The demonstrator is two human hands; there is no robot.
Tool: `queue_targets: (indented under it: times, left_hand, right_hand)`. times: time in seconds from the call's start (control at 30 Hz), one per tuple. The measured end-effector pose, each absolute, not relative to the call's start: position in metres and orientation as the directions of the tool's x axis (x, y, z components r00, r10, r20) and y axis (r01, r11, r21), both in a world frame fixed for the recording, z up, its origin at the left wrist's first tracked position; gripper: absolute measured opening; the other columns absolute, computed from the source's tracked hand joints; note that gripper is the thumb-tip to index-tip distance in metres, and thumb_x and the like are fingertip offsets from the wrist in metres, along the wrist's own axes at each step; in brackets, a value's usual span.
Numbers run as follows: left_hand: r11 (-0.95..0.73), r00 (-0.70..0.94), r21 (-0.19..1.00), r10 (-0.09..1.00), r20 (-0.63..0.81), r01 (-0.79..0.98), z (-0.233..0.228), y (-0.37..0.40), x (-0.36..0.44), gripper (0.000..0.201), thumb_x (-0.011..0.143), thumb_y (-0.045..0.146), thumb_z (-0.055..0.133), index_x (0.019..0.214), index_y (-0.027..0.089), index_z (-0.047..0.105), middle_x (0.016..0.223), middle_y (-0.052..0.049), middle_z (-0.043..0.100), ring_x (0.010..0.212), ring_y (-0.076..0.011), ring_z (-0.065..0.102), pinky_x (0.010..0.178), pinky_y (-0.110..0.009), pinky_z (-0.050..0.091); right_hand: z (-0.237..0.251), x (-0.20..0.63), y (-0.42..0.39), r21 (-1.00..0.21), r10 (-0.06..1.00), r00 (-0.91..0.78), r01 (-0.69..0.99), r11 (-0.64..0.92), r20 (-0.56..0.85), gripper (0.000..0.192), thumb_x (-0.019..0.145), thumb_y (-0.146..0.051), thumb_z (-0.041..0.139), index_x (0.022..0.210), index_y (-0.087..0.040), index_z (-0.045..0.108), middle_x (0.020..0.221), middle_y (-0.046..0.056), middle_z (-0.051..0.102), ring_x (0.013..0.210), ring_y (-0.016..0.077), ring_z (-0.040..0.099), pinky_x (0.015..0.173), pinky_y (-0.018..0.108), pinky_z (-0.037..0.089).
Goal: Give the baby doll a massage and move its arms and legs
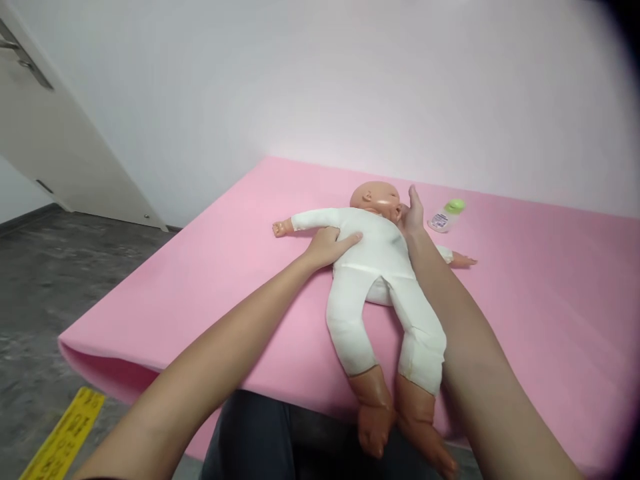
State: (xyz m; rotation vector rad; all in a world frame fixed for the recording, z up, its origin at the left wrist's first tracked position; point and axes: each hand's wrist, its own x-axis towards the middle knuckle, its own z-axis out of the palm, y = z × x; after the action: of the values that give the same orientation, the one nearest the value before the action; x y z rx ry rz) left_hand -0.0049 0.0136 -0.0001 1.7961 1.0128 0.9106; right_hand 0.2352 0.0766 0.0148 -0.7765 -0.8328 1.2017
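Observation:
A baby doll (373, 247) with a white cloth body lies on its back, its head at the far end and face turned right. My left hand (327, 247) grips the side of its torso, thumb over the chest and fingers tucked out of sight beneath. Beside the doll's chin and shoulder is my right hand (413, 212), seen nearly edge-on. One of its digits points up, apart from the others, which are partly hidden. My right forearm crosses over the doll's outstretched arm. Both doll feet hang past the near edge.
Pink padding (240, 267) covers the table under the doll. A small clear bottle with a green cap (455, 206) lies right of my right hand. Behind is a white wall (350, 80). A door (65, 133) and yellow floor tape (65, 433) are at left.

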Motion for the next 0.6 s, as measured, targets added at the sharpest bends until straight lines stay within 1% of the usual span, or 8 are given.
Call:
queue_targets:
  times: [0.17, 0.3, 0.37, 0.5, 0.53, 0.6]
  left_hand:
    - [-0.329, 0.424, 0.896, 0.887, 0.185, 0.298, 0.003, 0.013, -0.006, 0.053, 0.090, 0.064, 0.064, 0.097, 0.013, 0.072, 0.107, -0.015, 0.074, 0.106, -0.0339, 0.069, 0.088, -0.042, 0.054]
    - [-0.357, 0.432, 0.887, 0.877, 0.210, 0.294, 0.004, 0.013, -0.006, 0.048, 0.092, 0.062, 0.063, 0.096, 0.015, 0.072, 0.105, -0.012, 0.074, 0.105, -0.0314, 0.068, 0.084, -0.038, 0.054]
    - [-0.374, 0.423, 0.880, 0.876, 0.232, 0.291, 0.004, 0.012, -0.006, 0.046, 0.092, 0.061, 0.063, 0.091, 0.015, 0.071, 0.098, -0.011, 0.074, 0.099, -0.0295, 0.068, 0.078, -0.036, 0.052]
    - [-0.392, 0.407, 0.879, 0.875, 0.264, 0.273, 0.005, 0.007, -0.006, 0.048, 0.088, 0.063, 0.067, 0.075, 0.017, 0.062, 0.078, -0.006, 0.067, 0.078, -0.0231, 0.064, 0.066, -0.032, 0.046]
    - [-0.396, 0.408, 0.880, 0.872, 0.271, 0.262, 0.005, 0.006, -0.005, 0.048, 0.088, 0.062, 0.067, 0.073, 0.017, 0.061, 0.075, -0.005, 0.065, 0.075, -0.0215, 0.062, 0.065, -0.032, 0.044]
    - [-0.404, 0.408, 0.881, 0.868, 0.283, 0.248, 0.005, 0.005, -0.005, 0.049, 0.087, 0.062, 0.068, 0.070, 0.017, 0.058, 0.070, -0.004, 0.062, 0.070, -0.0191, 0.058, 0.062, -0.031, 0.041]
  right_hand:
    - [0.021, 0.236, 0.062, -0.799, 0.975, 0.156, -0.560, 0.219, 0.158, 0.060, 0.094, -0.065, 0.042, 0.086, -0.016, 0.076, 0.090, 0.011, 0.080, 0.104, 0.0285, 0.076, 0.083, 0.045, 0.063]
    - [0.023, 0.234, 0.058, -0.731, 0.972, 0.142, -0.641, 0.234, 0.187, 0.057, 0.095, -0.058, 0.041, 0.084, -0.013, 0.074, 0.096, 0.011, 0.079, 0.109, 0.0253, 0.074, 0.087, 0.044, 0.060]
    - [0.023, 0.233, 0.057, -0.721, 0.972, 0.132, -0.653, 0.232, 0.193, 0.053, 0.095, -0.055, 0.043, 0.084, -0.012, 0.072, 0.096, 0.010, 0.079, 0.112, 0.0229, 0.072, 0.092, 0.044, 0.057]
    - [0.023, 0.229, 0.054, -0.704, 0.985, 0.042, -0.694, 0.151, 0.169, 0.036, 0.092, -0.048, 0.064, 0.088, -0.013, 0.071, 0.093, 0.007, 0.081, 0.115, 0.0198, 0.069, 0.103, 0.043, 0.052]
    - [0.024, 0.228, 0.053, -0.695, 0.986, 0.023, -0.706, 0.132, 0.164, 0.035, 0.092, -0.047, 0.066, 0.091, -0.012, 0.071, 0.093, 0.007, 0.081, 0.114, 0.0195, 0.069, 0.104, 0.043, 0.052]
    - [0.025, 0.224, 0.052, -0.674, 0.984, 0.027, -0.725, 0.140, 0.175, 0.035, 0.095, -0.045, 0.064, 0.097, -0.011, 0.071, 0.092, 0.005, 0.081, 0.110, 0.0192, 0.070, 0.102, 0.042, 0.053]
